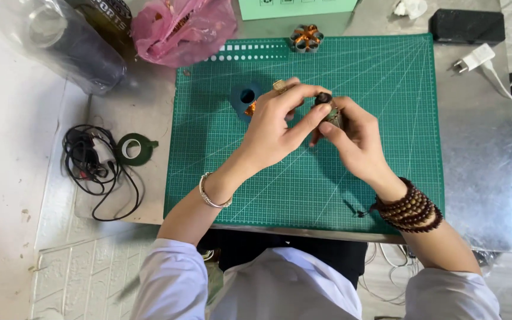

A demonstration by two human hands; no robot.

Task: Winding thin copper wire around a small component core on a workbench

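Head view: your left hand (274,127) and right hand (351,139) meet over green gridded cutting mat (327,178), both pinching small dark cylindrical part with round black end (327,106). Keep fingertips tight and part low over mat. Blue round piece (245,98) lies just beside left fingers; copper-wound ring (306,37) sits at far mat edge.

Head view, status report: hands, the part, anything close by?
Left hand and right hand pinch small dark motor part above green cutting mat. Blue ring close behind.
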